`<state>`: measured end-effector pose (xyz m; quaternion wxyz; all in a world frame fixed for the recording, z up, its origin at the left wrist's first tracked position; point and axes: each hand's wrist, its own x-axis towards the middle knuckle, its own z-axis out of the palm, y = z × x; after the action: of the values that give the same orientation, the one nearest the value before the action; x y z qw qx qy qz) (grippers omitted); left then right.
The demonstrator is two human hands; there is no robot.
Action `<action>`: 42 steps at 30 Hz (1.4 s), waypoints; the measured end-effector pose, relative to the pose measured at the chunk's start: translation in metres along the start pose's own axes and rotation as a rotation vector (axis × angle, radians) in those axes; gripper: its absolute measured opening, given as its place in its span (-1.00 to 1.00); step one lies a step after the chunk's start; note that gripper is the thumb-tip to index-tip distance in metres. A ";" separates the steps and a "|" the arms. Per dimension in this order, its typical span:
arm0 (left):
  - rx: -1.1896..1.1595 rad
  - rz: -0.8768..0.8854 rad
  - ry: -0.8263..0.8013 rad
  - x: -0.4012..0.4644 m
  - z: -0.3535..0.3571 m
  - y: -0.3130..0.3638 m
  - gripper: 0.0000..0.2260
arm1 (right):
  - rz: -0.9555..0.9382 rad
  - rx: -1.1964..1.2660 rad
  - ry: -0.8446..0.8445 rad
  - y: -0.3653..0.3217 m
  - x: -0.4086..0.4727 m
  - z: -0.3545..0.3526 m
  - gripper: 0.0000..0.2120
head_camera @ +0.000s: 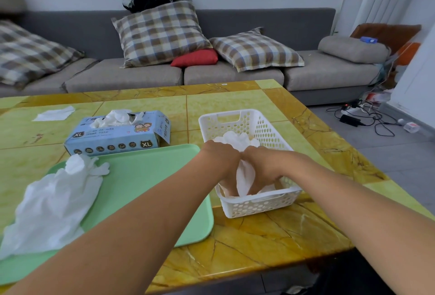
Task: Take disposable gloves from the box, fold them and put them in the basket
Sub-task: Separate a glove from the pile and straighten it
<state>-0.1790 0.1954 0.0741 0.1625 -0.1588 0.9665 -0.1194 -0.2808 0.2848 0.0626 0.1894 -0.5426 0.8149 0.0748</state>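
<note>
The blue glove box (pixel 118 133), left of centre in the frame, carries "XL" twice: in a dark badge at the left of its top face and in a cat-shaped badge at the right end of its front face. Its other print, including the characters at the top edge, is too small to read.

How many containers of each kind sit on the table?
Glove box: 1
White basket: 1
Green tray: 1
Total: 3
</note>
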 end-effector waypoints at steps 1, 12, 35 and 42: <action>0.002 -0.003 0.006 0.000 0.000 0.000 -0.51 | 0.012 -0.020 -0.022 0.002 0.003 0.001 -0.10; -0.632 0.026 0.330 -0.031 -0.004 -0.065 -0.62 | 0.077 -0.032 0.170 -0.011 -0.010 -0.039 0.02; -0.736 -0.462 0.128 -0.233 0.173 -0.248 -0.62 | -0.506 0.378 0.431 -0.312 0.049 0.058 -0.57; -0.815 -0.440 0.143 -0.227 0.175 -0.251 -0.44 | -0.583 0.444 0.330 -0.286 0.050 0.059 -0.86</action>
<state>0.1537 0.0109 0.0472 -0.0094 -0.4023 0.8868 0.2275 -0.0229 0.1473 0.0128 0.1821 -0.7015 0.6428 -0.2483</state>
